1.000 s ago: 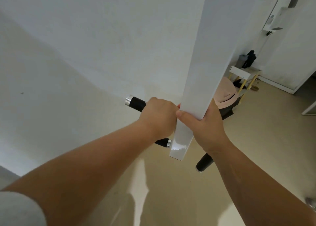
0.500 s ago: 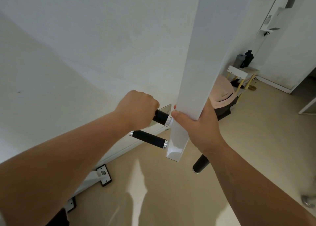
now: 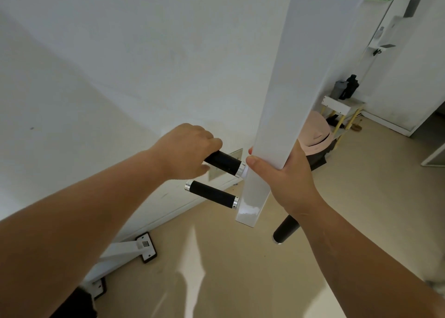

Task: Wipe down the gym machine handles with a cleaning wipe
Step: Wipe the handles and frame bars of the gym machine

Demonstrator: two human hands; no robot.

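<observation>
Gripping the outer end of the upper handle (image 3: 224, 161), the left hand (image 3: 185, 150) is curled in a fist around the black grip, knuckles up. This handle juts from the left face of a white post (image 3: 281, 96), near the post's lower end. Its long axis runs sideways, from a silver collar at the post out to the left. A stretch of bare grip shows between the fist and the collar.

The right hand (image 3: 289, 180) is wrapped around the post itself, with its thumb on the near face just beside that collar. The two hands therefore sit at opposite ends of the same handle. No wipe can be seen, and it cannot be told whether one is folded inside the left fist.

Just below and parallel lies the lower handle (image 3: 210, 193), untouched, its silver cap pointing left. The left hand is the nearer one, almost above its free end. A third handle (image 3: 285, 231) shows below the right wrist on the post's right side, slanting down; the right hand is nearer to it.

A wiping stroke would likely run along the upper handle's axis toward the post, then drop to the lower handle.
</observation>
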